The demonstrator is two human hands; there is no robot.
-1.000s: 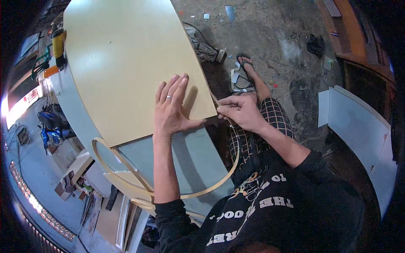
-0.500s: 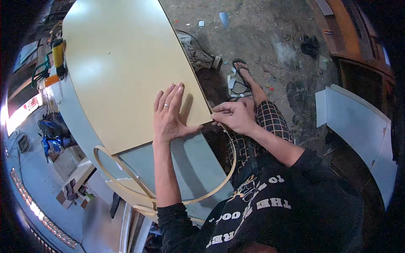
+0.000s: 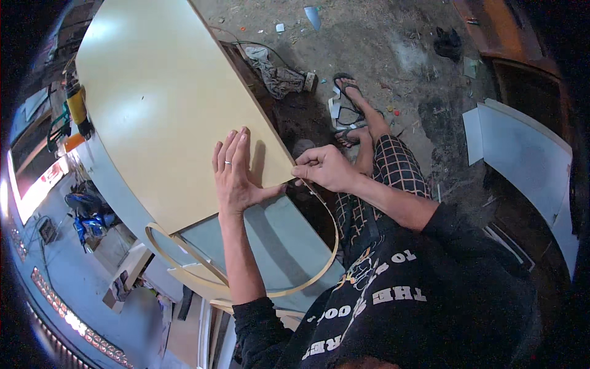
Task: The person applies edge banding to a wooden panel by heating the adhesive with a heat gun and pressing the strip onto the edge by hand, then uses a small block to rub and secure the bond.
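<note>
A large cream board (image 3: 166,117) lies on a pale blue-grey work surface (image 3: 270,240). My left hand (image 3: 235,175) rests on the board near its close edge, fingers stretched out and thumb spread toward the corner. At that corner my right hand (image 3: 326,169) pinches the end of a thin cream edging strip (image 3: 336,237) against the board's edge. From there the strip loops down and round over the work surface, passing behind my left forearm. It curls into another bend at the left. My right fingertips partly hide the strip's end.
A yellow and black bottle-like container (image 3: 77,109) stands at the far left edge. White panels (image 3: 522,154) lean at the right. Crumpled grey cloth (image 3: 273,77) and scraps lie on the floor beyond the board. Several boards (image 3: 206,332) stand at the lower left.
The view has shifted slightly, so the board and both hands appear further left. My right hand keeps its pinch at the corner, and my left hand stays flat on the board.
</note>
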